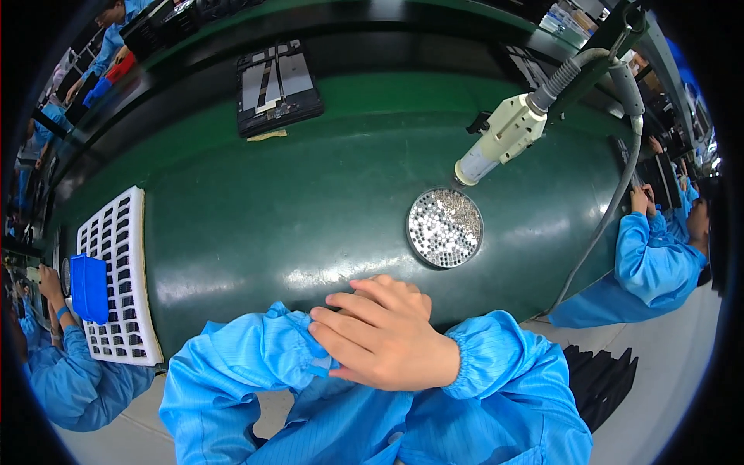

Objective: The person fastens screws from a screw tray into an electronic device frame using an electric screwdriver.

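At the table's near edge my two hands lie crossed. My right hand point(391, 349) is on top, its fingers stretched out and apart, resting over my left hand and the cuff of my left sleeve. Under it, my left hand point(404, 294) shows only its back and knuckles; its fingers are mostly hidden. Neither hand visibly holds anything. Beyond them and to the right sits a round dish point(445, 228) with small holes and many tiny screws heaped on its right side. A cream electric screwdriver point(504, 139) hangs from above, its tip just over the dish's far rim.
A white foam tray point(139, 310) with dark slots stands at the left, a blue bin point(90, 289) on it. A dark, flat device housing point(277, 87) lies at the back. The screwdriver's grey cable point(616, 198) droops on the right. People in blue work on both sides.
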`<action>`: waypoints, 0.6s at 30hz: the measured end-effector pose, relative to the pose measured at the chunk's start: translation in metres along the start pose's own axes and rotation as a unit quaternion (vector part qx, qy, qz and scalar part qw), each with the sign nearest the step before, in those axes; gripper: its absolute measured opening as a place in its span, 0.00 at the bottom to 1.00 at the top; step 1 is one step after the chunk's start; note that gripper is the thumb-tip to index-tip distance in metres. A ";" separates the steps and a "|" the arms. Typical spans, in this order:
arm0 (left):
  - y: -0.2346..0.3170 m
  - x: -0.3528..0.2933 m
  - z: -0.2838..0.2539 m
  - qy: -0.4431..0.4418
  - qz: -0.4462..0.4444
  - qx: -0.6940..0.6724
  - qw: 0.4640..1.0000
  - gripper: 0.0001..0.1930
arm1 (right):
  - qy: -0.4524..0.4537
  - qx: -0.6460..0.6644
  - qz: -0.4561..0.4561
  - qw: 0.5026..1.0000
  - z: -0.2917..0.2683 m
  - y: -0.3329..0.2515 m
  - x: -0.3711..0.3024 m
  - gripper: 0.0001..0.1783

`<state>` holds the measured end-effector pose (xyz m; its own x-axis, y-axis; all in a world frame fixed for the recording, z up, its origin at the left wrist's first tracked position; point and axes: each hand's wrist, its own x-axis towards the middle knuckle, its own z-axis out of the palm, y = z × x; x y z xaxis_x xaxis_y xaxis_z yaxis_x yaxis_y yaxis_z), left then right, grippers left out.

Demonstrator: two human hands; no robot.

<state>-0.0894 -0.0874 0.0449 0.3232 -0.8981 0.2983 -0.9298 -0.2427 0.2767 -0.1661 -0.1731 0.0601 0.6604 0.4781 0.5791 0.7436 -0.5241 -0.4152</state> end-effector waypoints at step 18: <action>-0.012 -0.061 -0.157 0.403 0.044 0.036 0.913 0.10 | 0.271 -0.008 -0.004 0.962 -0.130 0.071 -0.025 0.42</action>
<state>-0.0705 0.0282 0.1668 0.2437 -0.3611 0.9001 -0.9584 -0.2318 0.1665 -0.1439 -0.3138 0.1072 0.5001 0.0456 0.8648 0.7434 -0.5348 -0.4017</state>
